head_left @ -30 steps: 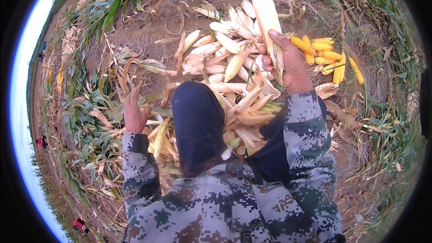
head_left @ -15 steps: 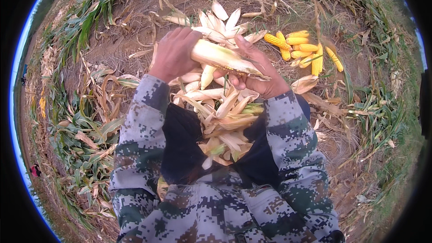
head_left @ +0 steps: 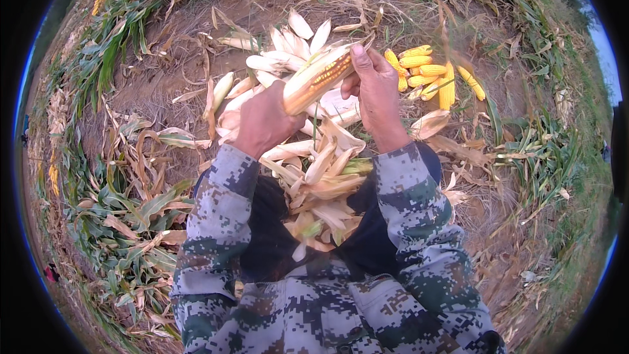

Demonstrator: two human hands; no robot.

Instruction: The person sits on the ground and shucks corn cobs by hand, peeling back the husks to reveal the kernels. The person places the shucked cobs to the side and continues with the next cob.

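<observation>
A corn cob (head_left: pixel 321 80) is held up between my two hands, its pale husk parted so that a strip of yellow kernels shows. My left hand (head_left: pixel 267 120) is wrapped round its lower left end. At the upper right tip, my right hand (head_left: pixel 376 92) pinches the husk, thumb on top and fingers curled beneath. Under and beyond the cob lies a heap of cobs in pale husks (head_left: pixel 298 44). Closer to me, loose stripped husks (head_left: pixel 325 180) are piled between my legs.
Several bare yellow cobs (head_left: pixel 430 72) lie in a pile to the right. A dry husk (head_left: pixel 430 124) rests just nearer than them. Cut green and brown corn stalks (head_left: pixel 141 223) cover the ground at left, with more leaves (head_left: pixel 544 151) at right.
The cob has swung from pointing right and down to pointing up and right. My right hand has moved from beneath it to its tip, and more kernels show.
</observation>
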